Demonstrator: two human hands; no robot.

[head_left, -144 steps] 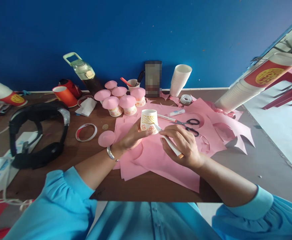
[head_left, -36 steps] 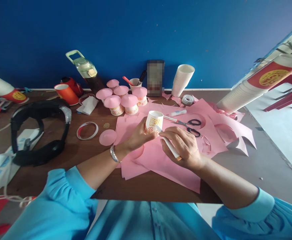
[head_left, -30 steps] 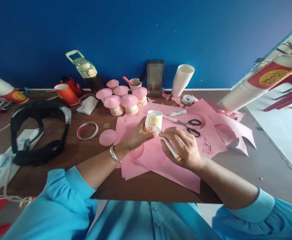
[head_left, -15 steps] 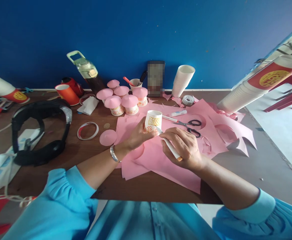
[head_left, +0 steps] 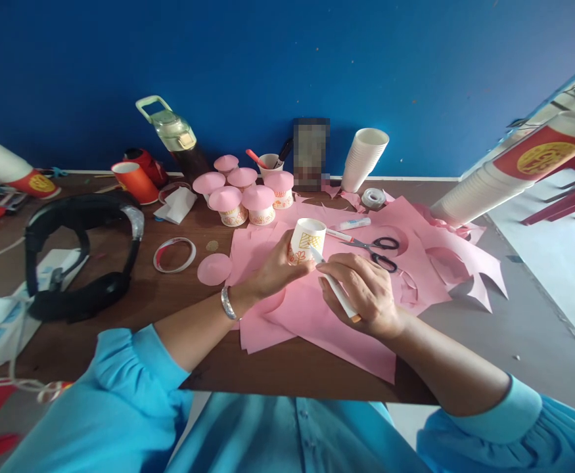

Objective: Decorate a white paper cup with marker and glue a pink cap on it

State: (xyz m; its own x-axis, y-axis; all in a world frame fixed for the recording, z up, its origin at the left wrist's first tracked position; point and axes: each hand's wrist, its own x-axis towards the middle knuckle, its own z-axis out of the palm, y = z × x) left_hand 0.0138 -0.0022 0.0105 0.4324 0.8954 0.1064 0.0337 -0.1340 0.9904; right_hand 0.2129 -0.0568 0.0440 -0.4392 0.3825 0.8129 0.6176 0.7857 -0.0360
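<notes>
A small white paper cup [head_left: 309, 235] with a yellow crossed-line patch and orange drawings is held in my left hand [head_left: 280, 268], fingers wrapped round its left side and base. My right hand [head_left: 361, 290] grips a white marker [head_left: 340, 295], whose tip is at the yellow patch. Pink paper sheets [head_left: 346, 341] lie beneath both hands. Black-handled scissors [head_left: 384, 253] rest on the paper to the right of the cup. Behind and left stand several decorated cups with pink cone tops [head_left: 258, 197]. A loose pink cone [head_left: 214, 269] lies left of the sheets.
At the left are a black headset [head_left: 83, 256], a tape ring [head_left: 174, 255] and a bottle [head_left: 179, 141]. An orange cup [head_left: 135, 183] stands near them. A white cup stack [head_left: 365, 159], a tape roll [head_left: 373, 198] and a larger cup stack [head_left: 504, 174] are at the right.
The cup in my left hand has shifted slightly right and tilted a little. The marker tip has moved onto the yellow patch. The whole view has shifted slightly.
</notes>
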